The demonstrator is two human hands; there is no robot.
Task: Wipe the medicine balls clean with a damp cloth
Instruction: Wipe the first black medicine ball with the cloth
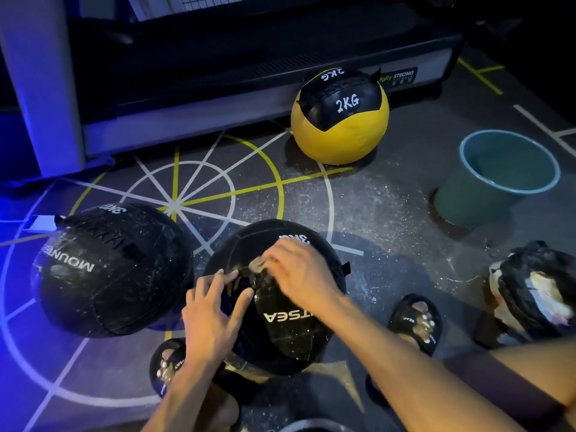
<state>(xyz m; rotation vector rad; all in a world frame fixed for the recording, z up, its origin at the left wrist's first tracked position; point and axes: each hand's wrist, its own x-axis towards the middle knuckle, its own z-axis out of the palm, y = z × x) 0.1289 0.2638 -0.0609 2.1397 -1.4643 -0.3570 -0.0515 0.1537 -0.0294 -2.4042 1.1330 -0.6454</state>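
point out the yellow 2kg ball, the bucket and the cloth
yellow 2kg ball [343, 141]: head view, on its yellow lower panel
bucket [461, 201]: head view, on its outer wall
cloth [257, 265]: head view, on the bit showing beside the right hand [299, 272]

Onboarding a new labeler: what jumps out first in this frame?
The yellow-and-black 2KG ball stands out at upper centre, resting on the floor against the treadmill base. In the foreground both hands work on a black medicine ball between the person's feet: the left hand rests on it, the right hand presses a small cloth to its top. A teal bucket of water stands at right.
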